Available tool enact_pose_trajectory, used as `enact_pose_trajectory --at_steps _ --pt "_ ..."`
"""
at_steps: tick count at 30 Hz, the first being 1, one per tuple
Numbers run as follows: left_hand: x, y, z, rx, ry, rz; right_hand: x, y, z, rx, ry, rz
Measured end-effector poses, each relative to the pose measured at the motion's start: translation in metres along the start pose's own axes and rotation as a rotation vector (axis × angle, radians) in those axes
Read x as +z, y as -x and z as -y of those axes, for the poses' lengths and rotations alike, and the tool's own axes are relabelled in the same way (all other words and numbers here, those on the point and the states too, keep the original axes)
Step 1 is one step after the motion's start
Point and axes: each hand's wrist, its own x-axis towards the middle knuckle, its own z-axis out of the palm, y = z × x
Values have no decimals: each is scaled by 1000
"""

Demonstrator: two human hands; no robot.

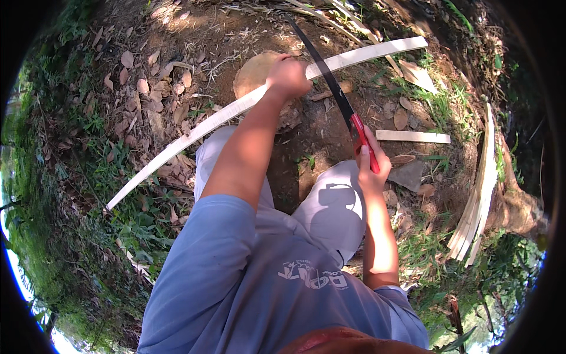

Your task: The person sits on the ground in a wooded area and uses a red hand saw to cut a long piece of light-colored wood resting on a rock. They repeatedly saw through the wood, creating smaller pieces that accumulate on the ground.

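Observation:
A long pale wooden strip (188, 138) lies slantwise across the top of a cut log stump (250, 69). My left hand (288, 76) is closed around the strip over the stump and holds it down. In my right hand (375, 167) is the red handle of a saw (338, 93) with a long, dark, slightly curved blade. The blade crosses the strip just right of my left hand, its tip pointing away from me. Slight blur on the blade hides its teeth and how deep it sits in the wood.
A short wooden offcut (413, 137) lies right of the saw handle. Farther right is a bundle of thin strips (477, 200) beside a tree root (513, 206). More split wood (354, 23) lies at the far side. Dry leaves (141, 85) and grass cover the ground around my knees.

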Motion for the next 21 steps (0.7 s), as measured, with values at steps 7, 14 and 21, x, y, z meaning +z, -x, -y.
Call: enact_pose_trajectory --at_steps 7,14,21 --pt "5 3 -4 49 -79 -39 -53 87 77 55 216 -30" --pt "-2 8 1 63 -84 -64 43 -69 95 -82 60 52" --pt "-3 -3 -6 21 -67 12 77 -119 61 -131 -1 48"
